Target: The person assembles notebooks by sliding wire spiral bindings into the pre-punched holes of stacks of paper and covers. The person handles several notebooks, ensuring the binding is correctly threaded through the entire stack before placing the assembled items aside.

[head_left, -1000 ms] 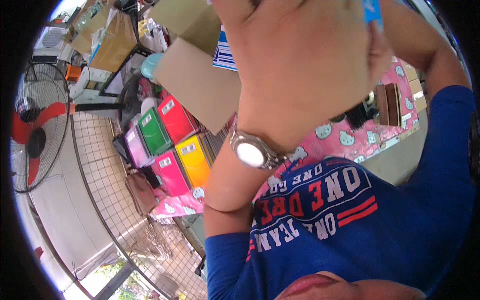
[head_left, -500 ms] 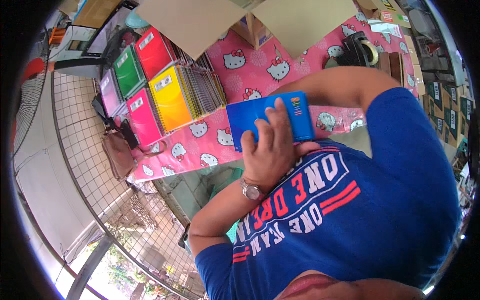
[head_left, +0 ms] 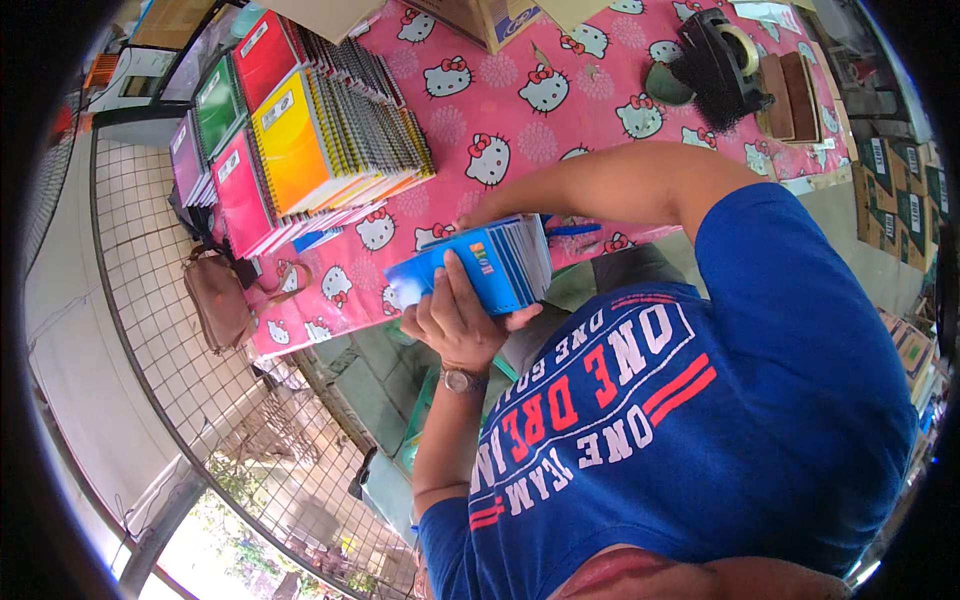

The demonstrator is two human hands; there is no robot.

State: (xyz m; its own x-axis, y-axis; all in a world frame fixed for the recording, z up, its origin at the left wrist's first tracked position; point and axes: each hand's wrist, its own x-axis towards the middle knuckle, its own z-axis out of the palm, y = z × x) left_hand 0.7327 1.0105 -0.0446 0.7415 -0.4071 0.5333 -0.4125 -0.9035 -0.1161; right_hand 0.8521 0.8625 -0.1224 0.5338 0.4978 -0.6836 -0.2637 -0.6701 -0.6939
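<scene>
A stack of blue notebooks (head_left: 511, 272) is tilted at the near table edge, its page edges fanned toward the right. My left hand (head_left: 455, 320) is closed on its near side, fingers lying over the top cover and the thumb low by the near corner. From the right, my right forearm (head_left: 610, 185) reaches round to the far side of the stack. My right hand (head_left: 466, 222) grips there, with its fingers mostly hidden behind the notebooks. Left of the hands stand piles of spiral notebooks: yellow (head_left: 290, 140), pink (head_left: 243, 190), red (head_left: 268, 55), green (head_left: 219, 103) and purple (head_left: 186, 158).
A pink patterned cloth (head_left: 500, 110) covers the table. At the far right are a black tape dispenser (head_left: 712, 70) and a brown wallet-like item (head_left: 790, 97). An open cardboard box (head_left: 480, 20) stands at the back. A brown bag (head_left: 218, 300) hangs at the left edge, beside a wire grille (head_left: 135, 220).
Both hands have moved left and nearer with the blue notebooks. The stack has tilted, showing its page edges. My view has shifted, revealing more of the table's right side.
</scene>
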